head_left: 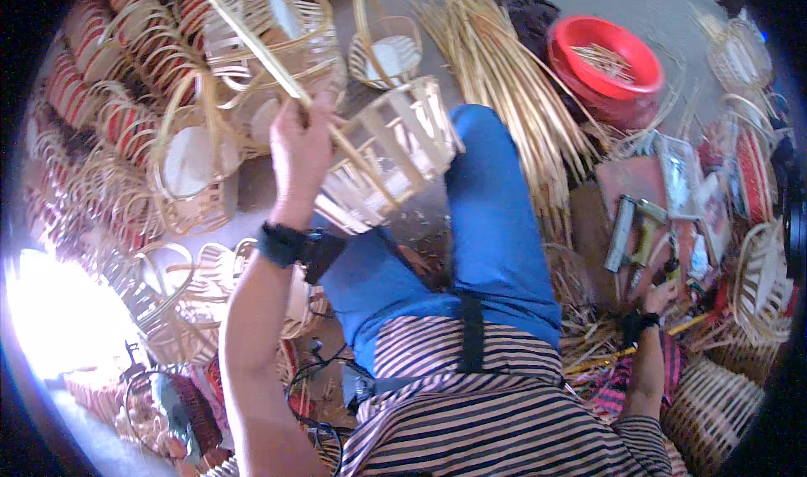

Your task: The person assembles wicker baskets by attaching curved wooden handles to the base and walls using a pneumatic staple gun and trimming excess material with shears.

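Bamboo strip [252,44] is gripped in the closed left hand [298,141], raised beside the unfinished basket [391,153], which rests on the blue-trousered knee [487,191]. Right hand [657,296] lies well right of the basket, near a tool [630,229]; its grip cannot be determined.

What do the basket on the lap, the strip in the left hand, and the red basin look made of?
Basket: pale split-bamboo or cane slats, unpainted and matte; the open slat weave shows gaps.
Strip: likely the same pale bamboo, a long flat sliver gripped by the left hand.
Red basin: probably plastic, with uniform bright colour and a smooth moulded rim holding a few sticks.
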`<state>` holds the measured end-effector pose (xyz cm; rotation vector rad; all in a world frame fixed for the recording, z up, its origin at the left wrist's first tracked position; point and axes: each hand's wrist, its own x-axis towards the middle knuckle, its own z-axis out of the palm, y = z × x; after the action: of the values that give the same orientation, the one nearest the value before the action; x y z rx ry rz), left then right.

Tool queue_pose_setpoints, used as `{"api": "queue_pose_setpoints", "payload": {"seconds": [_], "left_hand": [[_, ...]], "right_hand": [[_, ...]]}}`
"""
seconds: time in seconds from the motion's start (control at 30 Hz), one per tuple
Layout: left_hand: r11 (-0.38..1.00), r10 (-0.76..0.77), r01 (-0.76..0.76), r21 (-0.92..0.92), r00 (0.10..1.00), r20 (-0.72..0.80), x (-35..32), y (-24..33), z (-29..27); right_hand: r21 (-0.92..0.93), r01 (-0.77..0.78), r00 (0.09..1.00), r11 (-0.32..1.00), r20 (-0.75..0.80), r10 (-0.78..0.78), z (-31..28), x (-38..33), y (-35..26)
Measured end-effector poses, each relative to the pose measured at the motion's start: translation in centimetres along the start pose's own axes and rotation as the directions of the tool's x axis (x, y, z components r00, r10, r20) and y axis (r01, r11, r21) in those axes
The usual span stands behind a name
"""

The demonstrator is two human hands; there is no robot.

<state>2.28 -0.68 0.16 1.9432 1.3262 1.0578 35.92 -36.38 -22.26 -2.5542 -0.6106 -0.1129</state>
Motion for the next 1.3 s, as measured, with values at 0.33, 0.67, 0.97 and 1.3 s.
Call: {"api": "queue_pose_setpoints", "payload": {"seconds": [0.33,0.67,0.97,1.3], "left_hand": [[0.866,0.200,-0.264,-0.425,0.961,-0.189,-0.8,-3.4,-1.8],[0.802,0.365,-0.425,-0.420,0.905,-0.220,-2.2,-7.4,-3.3],[0.256,0.029,0.003,-0.967,1.000,0.011,0.3,-9.1,-6.9],[0.213,-0.040,0.035,-0.976,0.999,0.027,-2.0,-10.1,-5.8]], "right_hand": [[0.325,0.836,0.452,0.443,0.051,-0.891,-3.7,3.3,-26.4],[0.424,0.905,-0.039,-0.014,0.050,-0.998,-2.3,1.8,-32.1],[0.340,0.939,-0.011,0.045,0.161,-0.987,0.4,-5.7,-30.3],[0.334,0.937,0.021,0.102,0.239,-0.971,2.2,-6.8,-28.5]]}}
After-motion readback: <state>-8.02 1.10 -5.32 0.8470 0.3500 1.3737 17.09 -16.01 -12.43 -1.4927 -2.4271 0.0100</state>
